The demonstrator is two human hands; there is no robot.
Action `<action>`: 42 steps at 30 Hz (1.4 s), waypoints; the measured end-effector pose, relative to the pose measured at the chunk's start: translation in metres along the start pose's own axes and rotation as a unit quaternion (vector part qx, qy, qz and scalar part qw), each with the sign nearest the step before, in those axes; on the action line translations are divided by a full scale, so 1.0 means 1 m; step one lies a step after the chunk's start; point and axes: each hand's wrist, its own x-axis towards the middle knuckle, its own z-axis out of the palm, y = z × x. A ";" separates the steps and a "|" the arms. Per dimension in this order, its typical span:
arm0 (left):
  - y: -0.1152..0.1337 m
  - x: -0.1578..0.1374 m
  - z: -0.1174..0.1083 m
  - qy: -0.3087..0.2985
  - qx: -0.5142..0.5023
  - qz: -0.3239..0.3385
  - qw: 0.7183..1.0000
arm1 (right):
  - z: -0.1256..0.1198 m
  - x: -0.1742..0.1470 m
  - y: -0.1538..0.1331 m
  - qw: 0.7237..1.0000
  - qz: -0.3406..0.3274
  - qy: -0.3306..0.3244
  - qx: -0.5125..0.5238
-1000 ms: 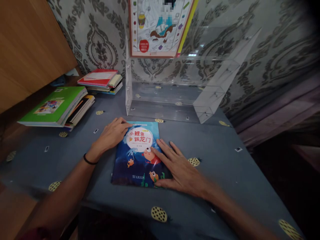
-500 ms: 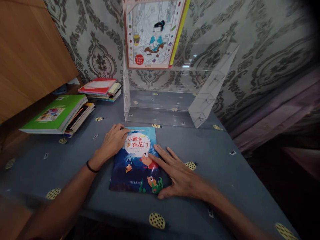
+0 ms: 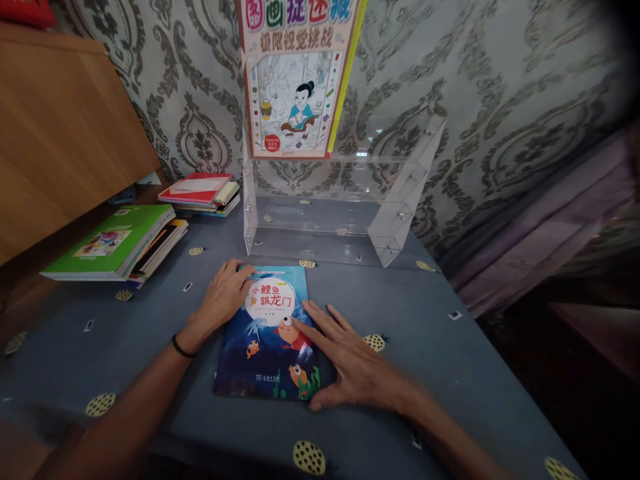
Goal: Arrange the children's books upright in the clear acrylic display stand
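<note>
A blue picture book (image 3: 267, 340) with orange fish and red Chinese lettering on its cover lies flat and closed on the cloth-covered table. My left hand (image 3: 227, 290), a dark band on its wrist, rests along the book's upper left edge. Its fingertips touch the corner, the fingers loosely bent and not wrapped round it. Spread wide, my right hand (image 3: 347, 357) lies over the book's right edge, the index finger reaching onto the cover and the thumb by the lower right corner.
Behind the book stands a clear acrylic rack (image 3: 320, 243) with tiers, a large picture book (image 3: 300, 100) upright on its top tier. At the left lie a pile with a green book (image 3: 107, 243) and another topped by a red book (image 3: 195, 189). A wooden cabinet (image 3: 70, 127) borders them.
My view has tilted upward slightly, so more of the upright book's title shows. Both hands and the blue book keep the same places relative to each other.
</note>
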 end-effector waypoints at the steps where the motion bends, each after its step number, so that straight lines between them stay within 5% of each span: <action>1: -0.001 0.001 0.001 0.008 -0.008 -0.003 1.000 | 0.000 0.000 0.000 1.000 0.000 0.000 0.002; 7: -0.011 0.008 0.002 0.040 -0.146 -0.049 0.987 | -0.002 0.000 -0.002 1.000 0.003 -0.006 0.005; 10: -0.019 0.010 -0.002 0.042 -0.263 -0.107 0.958 | -0.002 -0.001 -0.002 1.000 -0.001 0.003 0.003; 18: -0.018 0.005 -0.014 -0.043 -0.552 -0.252 0.794 | -0.001 -0.002 -0.001 1.000 -0.005 0.018 -0.004; 22: 0.000 0.000 -0.013 -0.129 -0.666 -0.244 0.693 | -0.002 -0.003 -0.002 1.000 0.006 0.012 0.011; 26: 0.012 -0.009 -0.016 -0.145 -0.717 -0.252 0.634 | -0.001 -0.004 -0.001 0.999 0.004 0.018 0.026; 33: 0.016 -0.018 -0.020 -0.131 -0.754 -0.279 0.580 | 0.003 -0.008 0.002 0.998 0.010 0.041 0.049; 42: 0.018 -0.014 -0.011 -0.049 -0.796 -0.291 0.528 | 0.022 -0.003 0.008 0.959 0.067 0.110 0.252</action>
